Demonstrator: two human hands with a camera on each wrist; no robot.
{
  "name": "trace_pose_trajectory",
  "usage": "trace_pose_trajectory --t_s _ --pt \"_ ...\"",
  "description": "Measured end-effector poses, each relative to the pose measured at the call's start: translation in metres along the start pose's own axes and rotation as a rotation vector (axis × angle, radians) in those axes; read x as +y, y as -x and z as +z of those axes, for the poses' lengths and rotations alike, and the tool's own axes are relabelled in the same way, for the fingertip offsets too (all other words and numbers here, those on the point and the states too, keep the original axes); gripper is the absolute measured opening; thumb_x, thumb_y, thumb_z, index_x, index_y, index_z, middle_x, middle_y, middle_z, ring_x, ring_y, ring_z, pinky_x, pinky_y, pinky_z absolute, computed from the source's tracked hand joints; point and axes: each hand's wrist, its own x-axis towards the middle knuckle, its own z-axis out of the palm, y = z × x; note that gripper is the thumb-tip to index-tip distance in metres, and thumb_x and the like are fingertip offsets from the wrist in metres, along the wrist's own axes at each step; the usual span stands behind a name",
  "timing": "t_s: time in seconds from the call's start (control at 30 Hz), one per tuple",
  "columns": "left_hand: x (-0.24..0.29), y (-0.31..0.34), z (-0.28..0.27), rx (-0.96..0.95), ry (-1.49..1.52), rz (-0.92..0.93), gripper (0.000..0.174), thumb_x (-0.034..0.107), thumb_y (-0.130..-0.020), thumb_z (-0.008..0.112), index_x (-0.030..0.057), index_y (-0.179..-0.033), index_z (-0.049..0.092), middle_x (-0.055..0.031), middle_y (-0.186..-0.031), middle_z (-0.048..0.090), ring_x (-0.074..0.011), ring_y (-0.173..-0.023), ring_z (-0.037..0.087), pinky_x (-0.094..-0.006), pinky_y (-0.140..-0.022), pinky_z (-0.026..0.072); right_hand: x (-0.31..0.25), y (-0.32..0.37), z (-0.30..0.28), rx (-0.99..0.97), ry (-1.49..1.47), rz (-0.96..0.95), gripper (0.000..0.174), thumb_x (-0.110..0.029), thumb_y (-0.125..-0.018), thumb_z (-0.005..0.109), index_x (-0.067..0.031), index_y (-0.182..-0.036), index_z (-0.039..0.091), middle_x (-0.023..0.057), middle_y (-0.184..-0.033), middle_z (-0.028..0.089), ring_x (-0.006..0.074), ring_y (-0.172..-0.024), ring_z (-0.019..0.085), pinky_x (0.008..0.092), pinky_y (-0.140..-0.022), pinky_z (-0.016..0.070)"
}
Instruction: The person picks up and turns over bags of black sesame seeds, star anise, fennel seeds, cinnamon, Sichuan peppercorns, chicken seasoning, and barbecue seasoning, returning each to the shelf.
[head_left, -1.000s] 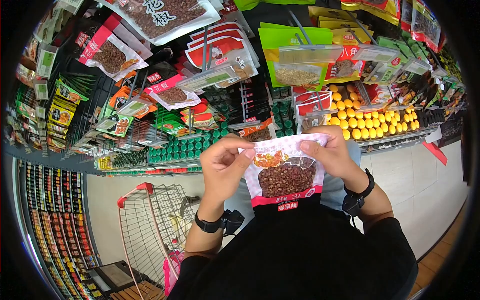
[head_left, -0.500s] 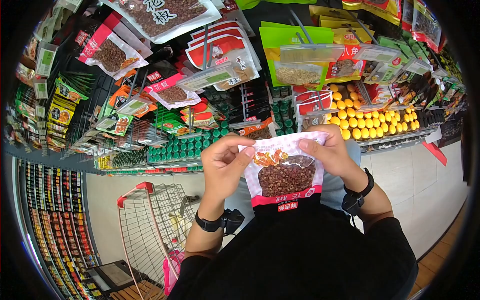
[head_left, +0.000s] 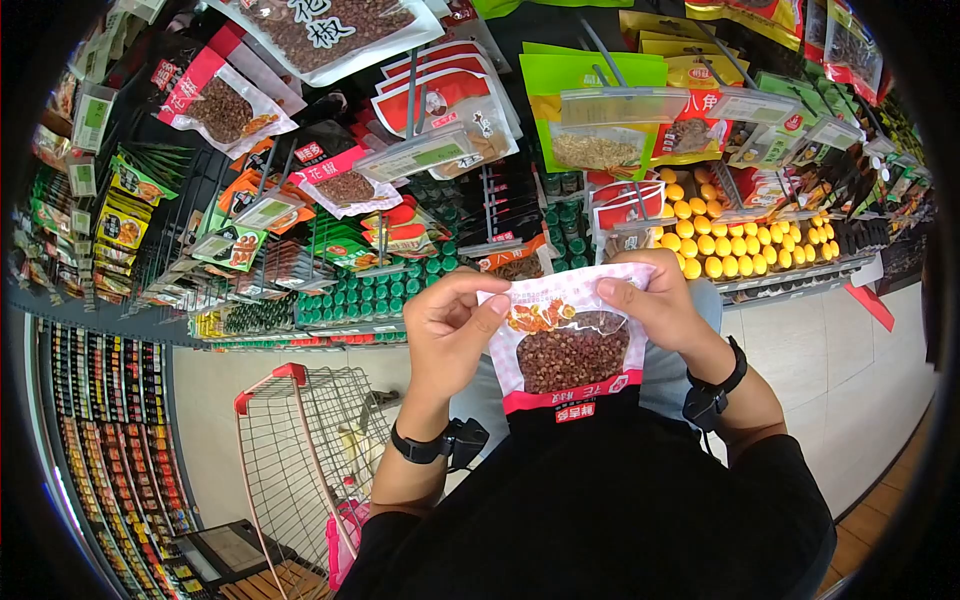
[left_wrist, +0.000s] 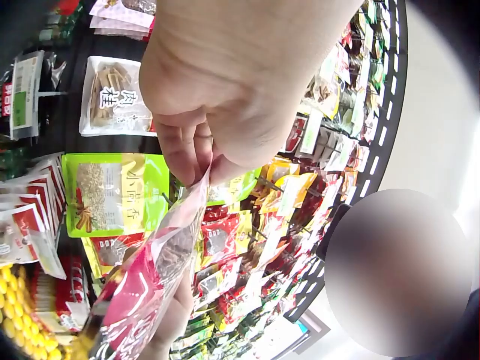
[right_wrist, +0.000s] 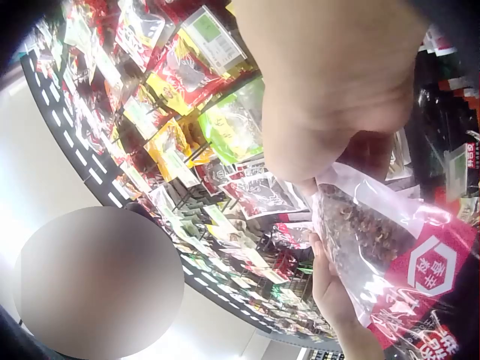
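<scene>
In the head view a pink-and-white pouch of reddish-brown peppercorns (head_left: 572, 350) hangs before the person's body, its black and red band toward the black shirt. The left hand (head_left: 447, 325) pinches one corner of its far edge between thumb and fingers. At the other corner the right hand (head_left: 655, 300) grips the same edge, thumb on top. The left wrist view shows the pouch (left_wrist: 161, 270) nearly edge-on below the left hand (left_wrist: 217, 97). In the right wrist view, the pouch's clear window (right_wrist: 360, 229) lies below the right hand (right_wrist: 337, 97).
Hanging spice packets (head_left: 225, 110) fill the racks beyond the hands, with green-capped jars (head_left: 375, 300) and yellow-topped items (head_left: 745, 250) lower down. A wire shopping cart (head_left: 300, 440) stands at the left, near another shelf of goods (head_left: 110, 430). Pale floor tiles (head_left: 820, 350) lie at the right.
The right thumb has shifted slightly left along the pouch's edge since the earliest frame, and the pouch has tilted slightly. Both hands keep their hold.
</scene>
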Motion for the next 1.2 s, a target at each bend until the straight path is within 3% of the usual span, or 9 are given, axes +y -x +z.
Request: trace_pose_trajectory --t_s 1.2 --pt "-0.0017 0.0001 -0.0002 0.010 -0.019 -0.005 0.014 -0.002 -0.080 0.066 -0.0018 -0.093 0.064 -0.0013 -0.080 0.058 -0.0015 -0.061 0.043 -0.0170 -0.051 0.0310 0.0029 0.0004 -0.0021 -0.017 -0.042 0.014 0.015 -0.014 -0.085 0.065 0.0007 -0.082 0.064 -0.0013 -0.073 0.061 0.0025 -0.067 0.051 0.0203 -0.058 0.0414"
